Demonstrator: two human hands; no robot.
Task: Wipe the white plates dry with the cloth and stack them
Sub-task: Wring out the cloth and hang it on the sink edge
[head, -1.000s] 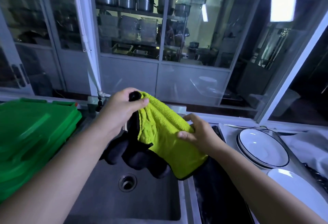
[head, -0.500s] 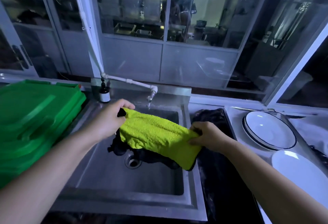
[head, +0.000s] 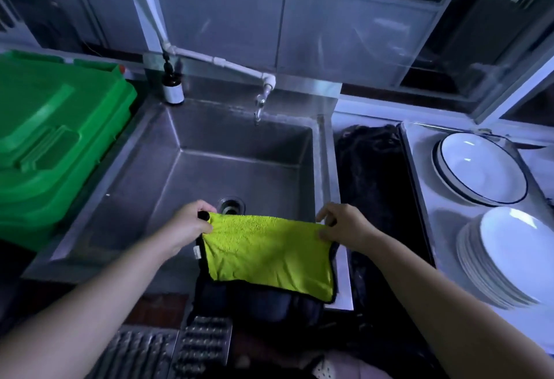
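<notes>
A yellow-green cloth [head: 266, 252] with a dark backing hangs spread flat over the front edge of the steel sink [head: 144, 174]. My left hand [head: 192, 225] pinches its upper left corner and my right hand [head: 344, 225] pinches its upper right corner. On the counter at the right a stack of white plates [head: 506, 261] sits near me. Behind it lie white plates with a dark rim [head: 479, 171]. Both hands are well left of the plates.
Green plastic crates [head: 54, 138] are stacked left of the sink. A white pipe tap [head: 260, 90] reaches over the basin, with a small brown bottle [head: 172, 87] at its back left corner. A dark mat [head: 374, 186] lies between sink and plate counter. Glass panels stand behind.
Both hands have come down and toward me with the cloth, pulling it out flat between them. The view has tilted downward, now showing the whole sink.
</notes>
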